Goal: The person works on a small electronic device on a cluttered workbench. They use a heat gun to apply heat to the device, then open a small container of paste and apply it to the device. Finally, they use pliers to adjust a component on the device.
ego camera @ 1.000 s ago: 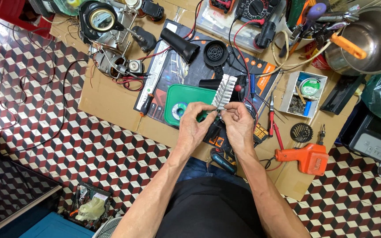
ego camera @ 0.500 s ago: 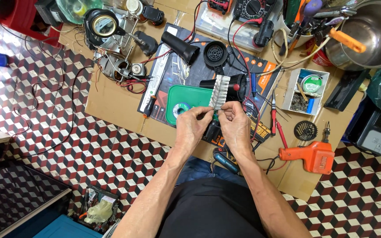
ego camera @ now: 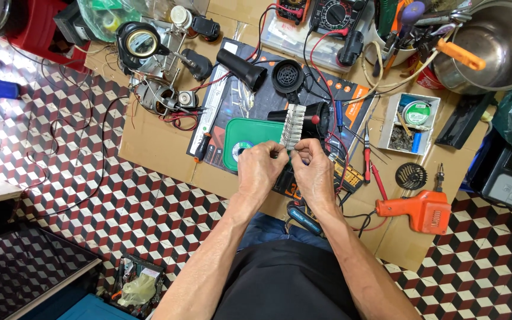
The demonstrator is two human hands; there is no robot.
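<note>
My left hand [ego camera: 260, 170] and my right hand [ego camera: 313, 172] meet over a sheet of cardboard [ego camera: 161, 145] on the floor. Together they pinch the near end of a pale, ribbed heating-element frame [ego camera: 292, 125] that sticks up and away from the fingers. Just behind it lies a black hair-dryer body [ego camera: 318, 118] with a red wire. A green square tray [ego camera: 248, 142] lies under the left hand, on a dark work mat [ego camera: 238, 101].
A black nozzle [ego camera: 241, 61] and a round fan grille [ego camera: 287, 75] lie on the mat. An orange soldering gun [ego camera: 419, 211], red pliers [ego camera: 367, 155], multimeters [ego camera: 333, 15], a steel bowl [ego camera: 499, 41], a magnifier stand [ego camera: 143, 44] and a small parts box [ego camera: 413, 121] surround it. Loose wires trail over the tiled floor [ego camera: 78, 178].
Both hands have stayed closed on the element frame, shifting slightly together. The camera view has drifted a little; nothing on the cardboard has moved.
</note>
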